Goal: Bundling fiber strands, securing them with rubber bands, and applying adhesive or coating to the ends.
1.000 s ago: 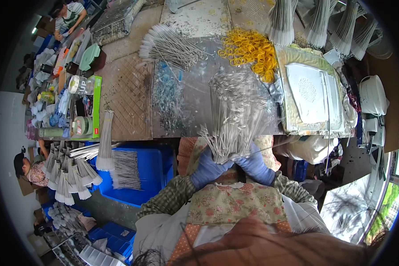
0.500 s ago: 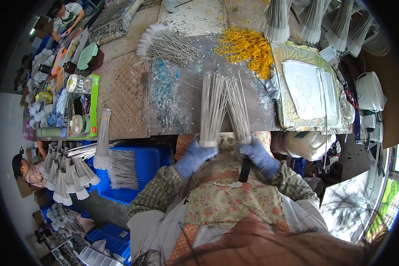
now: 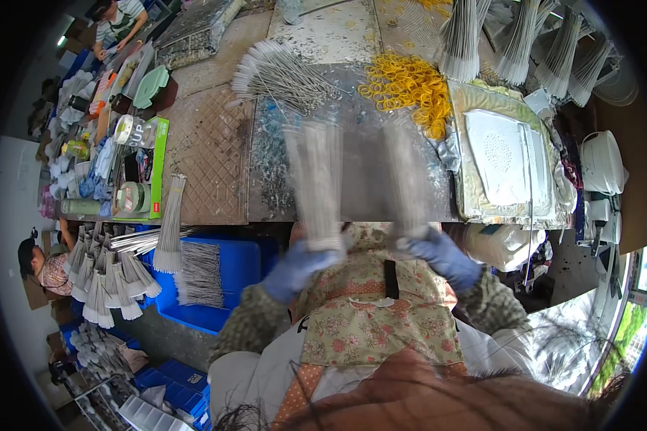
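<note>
My left hand (image 3: 298,269), in a blue glove, is closed round the near end of a bundle of thin metal wire rods with white bristle tips (image 3: 318,187). A second, narrower bundle of rods (image 3: 410,179) is gripped by my right hand (image 3: 446,257), gloved the same way. Both bundles point away from me over the table's front edge, apart from each other and smeared by motion. Beyond them a loose heap of similar rods (image 3: 284,75) lies on the table (image 3: 366,154). Yellow rubber bands (image 3: 410,90) are piled to its right.
A padded board with a white sheet (image 3: 499,154) lies at the right. Tied rod bundles stand at the far right (image 3: 460,43) and hang at the left (image 3: 111,280). One bundle (image 3: 170,223) overhangs the front edge above a blue bin (image 3: 230,273). Two people work at the left.
The two bundles were touching and crossed at their far ends; now my hands have moved them apart, the left one leftward and the right one slightly rightward.
</note>
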Available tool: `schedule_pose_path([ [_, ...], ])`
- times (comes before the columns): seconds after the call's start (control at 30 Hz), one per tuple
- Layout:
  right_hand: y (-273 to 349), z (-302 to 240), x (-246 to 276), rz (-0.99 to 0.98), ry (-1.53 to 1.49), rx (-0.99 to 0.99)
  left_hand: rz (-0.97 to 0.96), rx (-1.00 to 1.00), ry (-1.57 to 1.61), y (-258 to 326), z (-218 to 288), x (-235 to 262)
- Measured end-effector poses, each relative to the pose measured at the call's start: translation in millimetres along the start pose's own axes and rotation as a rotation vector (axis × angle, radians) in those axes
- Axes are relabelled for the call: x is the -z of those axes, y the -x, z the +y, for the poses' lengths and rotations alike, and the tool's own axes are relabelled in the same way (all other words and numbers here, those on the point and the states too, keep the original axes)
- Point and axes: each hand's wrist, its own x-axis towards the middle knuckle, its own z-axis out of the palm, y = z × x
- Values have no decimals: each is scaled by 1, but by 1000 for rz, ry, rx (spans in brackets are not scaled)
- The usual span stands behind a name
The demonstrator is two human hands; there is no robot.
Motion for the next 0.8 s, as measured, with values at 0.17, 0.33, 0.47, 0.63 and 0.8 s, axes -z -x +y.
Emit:
schedule_pose_path([
  [0.17, -40, 14, -60, -11, 287, -42, 59, 38, 239, -40, -9, -63],
  [0.33, -3, -9, -90, 92, 501, 617, 143, -301, -346, -19, 6, -69],
  [0.47, -36, 56, -35, 54, 353, 248, 63, -173, -453, -38, -53, -47],
  [0.63, -24, 29, -51, 239, 545, 342, 70, -103, -61, -55, 2, -56],
  [0.8, -34, 38, -44, 207, 468, 314, 189, -17, -162, -40, 4, -64],
])
